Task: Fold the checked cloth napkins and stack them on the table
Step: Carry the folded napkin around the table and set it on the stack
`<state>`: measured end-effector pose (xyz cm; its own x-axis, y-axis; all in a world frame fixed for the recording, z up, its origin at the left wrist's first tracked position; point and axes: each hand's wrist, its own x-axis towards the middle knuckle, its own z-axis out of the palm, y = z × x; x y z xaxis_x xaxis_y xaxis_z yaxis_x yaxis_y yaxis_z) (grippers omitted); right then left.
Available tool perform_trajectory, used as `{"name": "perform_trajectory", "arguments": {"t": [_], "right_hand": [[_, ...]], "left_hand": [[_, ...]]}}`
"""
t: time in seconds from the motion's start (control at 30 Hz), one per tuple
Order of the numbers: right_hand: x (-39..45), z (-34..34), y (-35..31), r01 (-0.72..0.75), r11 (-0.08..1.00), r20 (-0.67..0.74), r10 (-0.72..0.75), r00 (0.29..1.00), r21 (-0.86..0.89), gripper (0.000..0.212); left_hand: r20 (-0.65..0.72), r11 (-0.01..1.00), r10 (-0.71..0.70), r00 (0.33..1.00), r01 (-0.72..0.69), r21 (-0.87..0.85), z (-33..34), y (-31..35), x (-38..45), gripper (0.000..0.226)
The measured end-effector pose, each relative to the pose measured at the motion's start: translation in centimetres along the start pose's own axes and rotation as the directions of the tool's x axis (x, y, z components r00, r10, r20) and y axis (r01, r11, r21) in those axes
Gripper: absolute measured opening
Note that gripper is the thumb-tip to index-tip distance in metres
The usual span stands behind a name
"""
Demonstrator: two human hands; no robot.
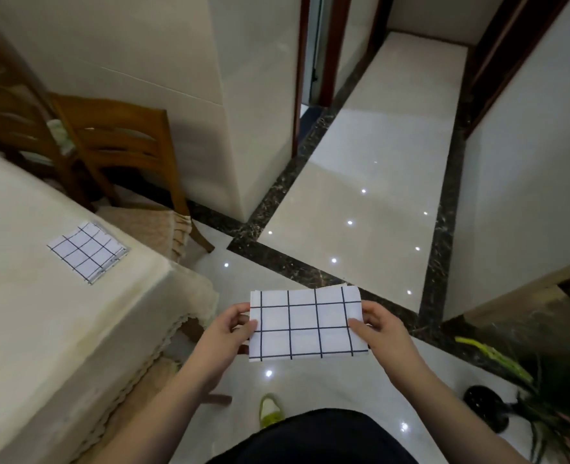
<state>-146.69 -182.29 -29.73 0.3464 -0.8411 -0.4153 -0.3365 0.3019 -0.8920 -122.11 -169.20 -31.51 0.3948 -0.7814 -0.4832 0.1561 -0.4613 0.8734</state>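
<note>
Pinching folded napkin point(307, 324) by its ends: left hand point(225, 333), right hand point(382, 328); second napkin point(87, 251) on table point(42, 329)

A single wide-angle view looks from the person's head, forward and steeply down. Both hands sit near, low in the middle; the cream-clothed counter point(76, 313) fills the near left, and the glossy pale tiled floor point(360, 202) stretches far ahead.

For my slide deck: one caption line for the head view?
Both hands hold a folded napkin above the floor; another lies on the table.
</note>
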Motion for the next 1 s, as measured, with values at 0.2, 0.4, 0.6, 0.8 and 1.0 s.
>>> {"name": "perform_trajectory", "arguments": {"t": [0.2,0.4,0.6,0.8,1.0], "right_hand": [[6.3,2.3,-3.6,0.012,1.000,0.086,-0.011,0.996,-0.020,0.027],[14.2,3.7,-6.3,0.015,0.998,0.184,-0.003,0.983,-0.062,0.026],[23.3,4.4,-10.5,0.059,0.996,0.316,-0.033,0.948,-0.074,0.027],[30.1,6.3,-15.8,0.097,0.993,0.449,-0.057,0.892,-0.067,0.025],[34.5,11.1,-18.2,0.146,0.978,0.560,-0.038,0.828,-0.149,0.028]], "left_hand": [[-0.122,0.999,0.006,0.992,-0.011,-0.036,-2.4,2.5,4.4,0.023],[-0.222,0.994,-0.035,0.974,0.010,-0.110,-3.1,4.7,8.9,0.023],[-0.355,0.990,-0.067,0.932,0.018,-0.140,-3.2,8.6,14.6,0.022],[-0.506,0.989,-0.064,0.860,-0.014,-0.150,-3.9,12.5,18.4,0.021],[-0.627,0.972,-0.136,0.767,-0.017,-0.232,-6.2,12.1,19.5,0.021]]}}
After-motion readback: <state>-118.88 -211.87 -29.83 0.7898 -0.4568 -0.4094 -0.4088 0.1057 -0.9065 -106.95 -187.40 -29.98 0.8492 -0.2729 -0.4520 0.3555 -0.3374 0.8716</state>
